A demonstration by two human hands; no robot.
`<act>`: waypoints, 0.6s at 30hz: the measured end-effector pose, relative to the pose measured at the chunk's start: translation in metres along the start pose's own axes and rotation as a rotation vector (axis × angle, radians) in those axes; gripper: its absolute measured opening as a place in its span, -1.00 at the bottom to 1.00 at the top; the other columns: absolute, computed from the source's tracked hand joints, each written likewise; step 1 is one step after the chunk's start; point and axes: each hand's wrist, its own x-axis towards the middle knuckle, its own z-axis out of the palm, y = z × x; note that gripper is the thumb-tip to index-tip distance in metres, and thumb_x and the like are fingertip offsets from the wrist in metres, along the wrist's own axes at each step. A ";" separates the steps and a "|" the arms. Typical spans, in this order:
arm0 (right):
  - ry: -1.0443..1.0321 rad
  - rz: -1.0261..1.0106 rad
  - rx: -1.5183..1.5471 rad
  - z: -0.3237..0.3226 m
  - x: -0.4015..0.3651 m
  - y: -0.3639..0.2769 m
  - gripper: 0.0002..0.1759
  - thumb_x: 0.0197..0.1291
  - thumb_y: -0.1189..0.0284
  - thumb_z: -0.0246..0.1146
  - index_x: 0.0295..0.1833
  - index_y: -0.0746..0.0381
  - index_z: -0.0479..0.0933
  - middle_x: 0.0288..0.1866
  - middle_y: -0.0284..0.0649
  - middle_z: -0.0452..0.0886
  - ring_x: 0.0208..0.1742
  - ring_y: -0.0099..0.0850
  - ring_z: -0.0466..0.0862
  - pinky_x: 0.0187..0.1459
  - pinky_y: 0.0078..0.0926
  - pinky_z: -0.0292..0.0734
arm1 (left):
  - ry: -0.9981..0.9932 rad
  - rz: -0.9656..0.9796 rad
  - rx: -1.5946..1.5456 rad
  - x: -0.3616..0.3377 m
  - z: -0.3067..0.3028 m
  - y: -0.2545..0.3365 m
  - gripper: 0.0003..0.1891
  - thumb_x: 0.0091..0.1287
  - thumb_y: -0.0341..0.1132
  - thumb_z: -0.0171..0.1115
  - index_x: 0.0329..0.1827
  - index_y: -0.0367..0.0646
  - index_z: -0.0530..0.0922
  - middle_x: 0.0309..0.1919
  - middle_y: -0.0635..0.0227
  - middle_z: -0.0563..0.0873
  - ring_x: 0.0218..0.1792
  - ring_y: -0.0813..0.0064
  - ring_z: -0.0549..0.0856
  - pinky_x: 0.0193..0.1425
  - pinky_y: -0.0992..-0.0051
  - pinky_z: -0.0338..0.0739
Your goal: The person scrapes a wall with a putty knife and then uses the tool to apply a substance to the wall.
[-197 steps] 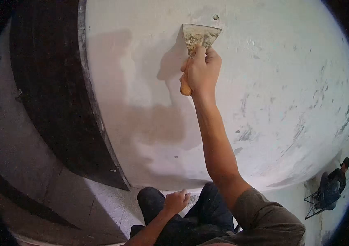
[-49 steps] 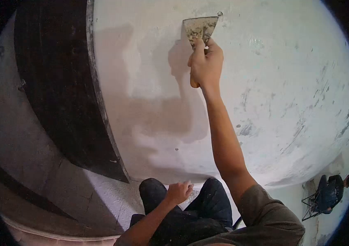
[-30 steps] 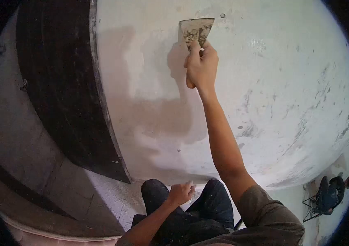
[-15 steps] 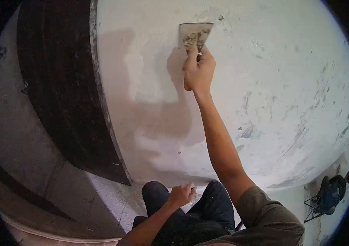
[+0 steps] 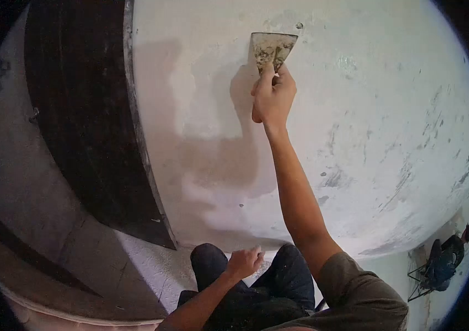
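Note:
My right hand [image 5: 274,99] is wrapped around a putty knife [image 5: 273,48], its wide, stained blade pointing up the pale wall [image 5: 218,105]. The blade lies over the wall face, just below and left of a small dark hole [image 5: 299,25]. Low in the view, my left hand [image 5: 244,263] rests between my knees with its fingers curled closed. Pale residue shows around its fingertips, and I cannot tell what, if anything, it holds. Shadows of my head and arm fall across the wall to the left of the putty knife.
A dark panel [image 5: 80,110] with a worn edge borders the wall on the left. Grey scuffs [image 5: 336,176] and small pits mark the wall's right side. At far right another person [image 5: 448,256] sits on a thin-legged chair [image 5: 419,284]. Pale floor [image 5: 146,265] lies beneath.
My right hand has slid the putty knife a little to the right along the wall, and the blade has tilted slightly. My left hand stays in place.

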 end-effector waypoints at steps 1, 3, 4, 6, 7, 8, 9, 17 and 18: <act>0.001 0.001 0.004 0.001 0.000 0.003 -0.70 0.34 0.36 0.10 -0.37 0.39 0.45 -0.72 -0.05 0.43 -0.74 -0.41 0.41 -0.61 -0.39 0.27 | 0.001 -0.002 0.003 -0.001 0.000 -0.001 -0.71 0.37 -0.15 0.13 -0.44 -0.14 0.43 -0.67 0.17 0.56 -0.57 0.05 0.63 -0.51 0.11 0.47; -0.195 -0.092 -0.122 0.003 -0.001 0.005 -0.70 0.34 0.37 0.10 -0.36 0.40 0.46 -0.72 -0.06 0.45 -0.75 -0.43 0.40 -0.63 -0.40 0.26 | 0.007 0.005 -0.012 0.001 -0.001 0.000 -0.72 0.37 -0.15 0.13 -0.43 -0.14 0.43 -0.65 0.17 0.57 -0.55 0.05 0.65 -0.50 0.11 0.48; -0.211 -0.054 -0.163 0.000 -0.001 0.002 -0.70 0.34 0.38 0.10 -0.38 0.40 0.45 -0.72 -0.05 0.44 -0.73 -0.45 0.39 -0.62 -0.40 0.28 | 0.007 0.007 -0.011 0.001 -0.004 0.002 -0.72 0.37 -0.15 0.13 -0.43 -0.14 0.43 -0.65 0.17 0.57 -0.55 0.05 0.65 -0.50 0.11 0.48; -0.122 -0.012 -0.102 -0.001 -0.002 -0.001 -0.69 0.34 0.39 0.10 -0.39 0.40 0.43 -0.72 -0.02 0.44 -0.74 -0.42 0.38 -0.61 -0.39 0.28 | -0.047 -0.013 -0.005 0.002 -0.008 0.007 -0.72 0.37 -0.14 0.09 -0.38 -0.17 0.46 -0.61 0.12 0.61 -0.53 0.01 0.65 -0.46 0.04 0.51; -0.035 0.031 -0.041 0.001 -0.003 -0.001 -0.69 0.33 0.39 0.10 -0.40 0.41 0.42 -0.71 0.01 0.43 -0.74 -0.38 0.38 -0.60 -0.38 0.28 | -0.043 -0.013 -0.008 0.002 -0.006 0.004 -0.72 0.37 -0.14 0.09 -0.38 -0.17 0.46 -0.61 0.12 0.61 -0.53 0.01 0.65 -0.46 0.04 0.51; -0.037 0.030 -0.039 0.002 -0.002 0.000 -0.69 0.33 0.39 0.10 -0.40 0.41 0.42 -0.71 0.01 0.43 -0.74 -0.38 0.38 -0.60 -0.38 0.28 | -0.036 -0.001 0.015 0.001 -0.002 0.001 -0.71 0.37 -0.13 0.10 -0.39 -0.17 0.46 -0.61 0.12 0.61 -0.54 0.01 0.65 -0.46 0.05 0.51; -0.095 -0.007 -0.102 0.002 -0.002 0.002 -0.69 0.34 0.39 0.10 -0.41 0.40 0.41 -0.71 -0.02 0.43 -0.73 -0.42 0.38 -0.61 -0.39 0.28 | -0.031 0.010 0.039 0.001 -0.002 0.000 -0.71 0.37 -0.13 0.10 -0.40 -0.17 0.45 -0.62 0.12 0.61 -0.54 0.01 0.65 -0.46 0.05 0.51; -0.003 0.058 0.001 -0.002 -0.004 -0.003 -0.73 0.33 0.41 0.11 -0.36 0.40 0.43 -0.72 -0.09 0.44 -0.73 -0.47 0.36 -0.63 -0.44 0.24 | -0.024 0.004 0.014 0.000 0.000 0.000 -0.73 0.37 -0.14 0.09 -0.37 -0.17 0.45 -0.65 0.13 0.59 -0.54 0.00 0.65 -0.46 0.05 0.51; -0.054 -0.023 -0.085 -0.001 -0.004 -0.002 -0.73 0.34 0.41 0.10 -0.35 0.40 0.44 -0.72 -0.09 0.45 -0.73 -0.49 0.35 -0.63 -0.46 0.24 | -0.010 0.016 -0.004 -0.001 -0.001 0.000 -0.73 0.37 -0.15 0.09 -0.37 -0.17 0.45 -0.65 0.12 0.59 -0.55 0.00 0.64 -0.47 0.04 0.50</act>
